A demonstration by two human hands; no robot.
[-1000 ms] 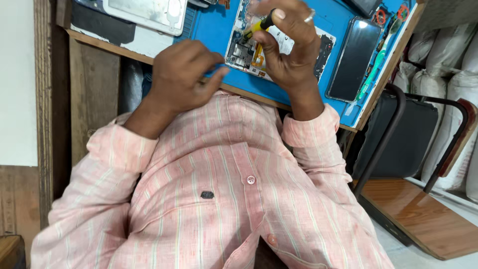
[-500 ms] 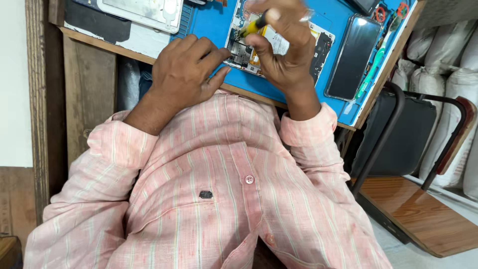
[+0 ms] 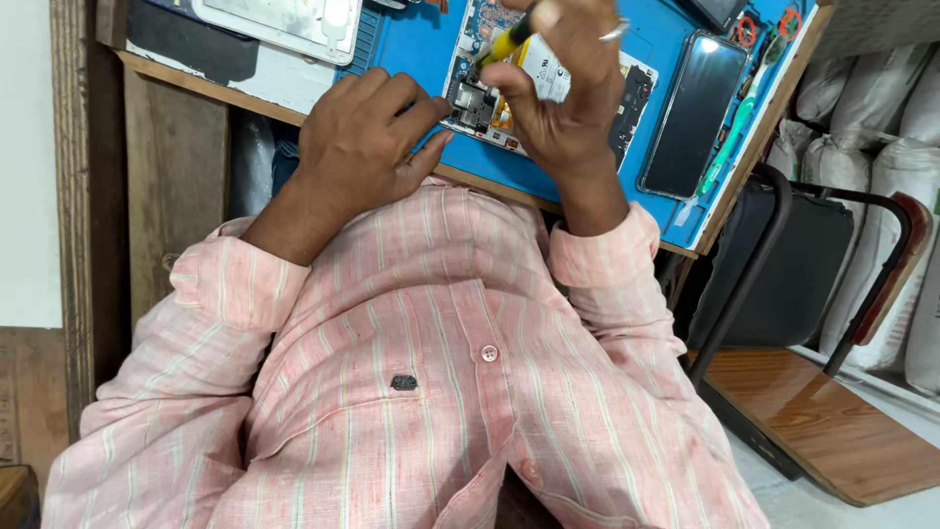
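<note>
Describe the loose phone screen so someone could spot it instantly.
Start at the blue rubber work mat on the wooden bench. Go to its right end, past the opened phone under the right hand. The glossy black rectangular screen panel lies there alone, untouched, with no exposed circuitry.

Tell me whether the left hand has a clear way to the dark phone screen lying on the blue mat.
Probably not directly: the right hand with its screwdriver sits between the left hand and the phone screen.

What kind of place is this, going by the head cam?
Probably a phone repair bench. An opened phone with its circuit board exposed lies on a blue work mat, a detached dark screen panel beside it. The right hand holds a yellow-handled screwdriver; the left hand steadies the phone.
</note>
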